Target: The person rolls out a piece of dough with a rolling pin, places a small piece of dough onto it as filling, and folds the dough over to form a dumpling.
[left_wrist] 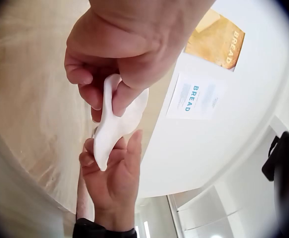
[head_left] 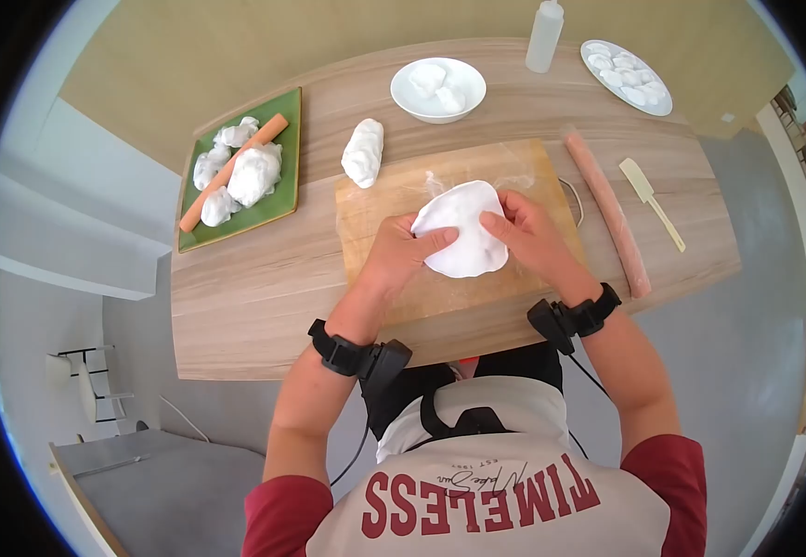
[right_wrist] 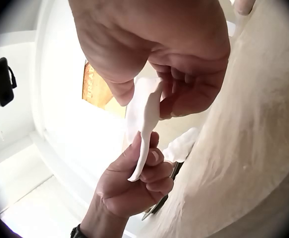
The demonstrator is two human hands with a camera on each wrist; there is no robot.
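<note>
A flat, round white sheet of dough [head_left: 463,232] is held up above the wooden board [head_left: 403,302] in the head view. The left hand [head_left: 401,249] pinches its left edge, thumb on the upper face and fingers behind. On the opposite edge, the right hand [head_left: 535,239] grips with its thumb on top and fingers underneath. Seen edge-on in the left wrist view, the dough [left_wrist: 110,131] bends between the left hand [left_wrist: 119,64] and the right hand [left_wrist: 112,173]. In the right wrist view the dough [right_wrist: 144,114] hangs thin between both hands.
Behind the board are a white dough lump [head_left: 363,153] and a white bowl [head_left: 438,91]. A green tray [head_left: 282,190] with dough lumps stands left. To the right lie a long pinkish roller [head_left: 607,213] and a spatula [head_left: 644,190]; farther back stand a bottle [head_left: 544,39] and a plate [head_left: 598,58].
</note>
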